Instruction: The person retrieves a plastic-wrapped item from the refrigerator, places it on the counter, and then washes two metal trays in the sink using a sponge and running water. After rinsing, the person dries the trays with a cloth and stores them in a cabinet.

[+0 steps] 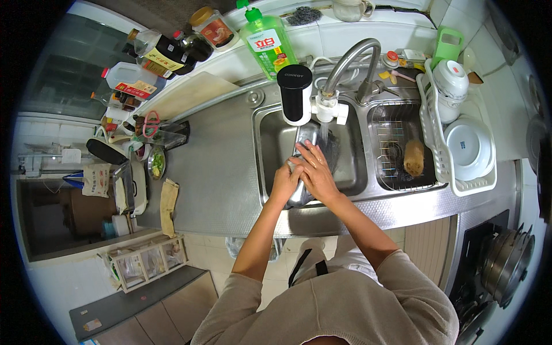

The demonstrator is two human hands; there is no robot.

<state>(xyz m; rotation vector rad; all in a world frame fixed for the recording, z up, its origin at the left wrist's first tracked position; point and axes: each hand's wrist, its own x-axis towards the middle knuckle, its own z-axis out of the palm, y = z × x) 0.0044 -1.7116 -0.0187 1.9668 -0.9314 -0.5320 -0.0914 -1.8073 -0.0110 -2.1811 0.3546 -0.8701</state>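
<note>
Water runs from the faucet filter into the left basin of a stainless steel sink. Over that basin, both hands are on a long shiny metal object, whose exact kind I cannot tell; it lies lengthwise across the basin's near edge. My left hand is closed around its left side, partly hidden by the other hand. My right hand lies wet on top of it, fingers spread, near the stream. Something dark is in the basin beside the right fingers.
A wire basket with a brown scrubber sits in the right basin. Right of it stands a white dish rack with bowls and plates. A green dish soap bottle is behind the sink. A folded cloth lies on the left counter.
</note>
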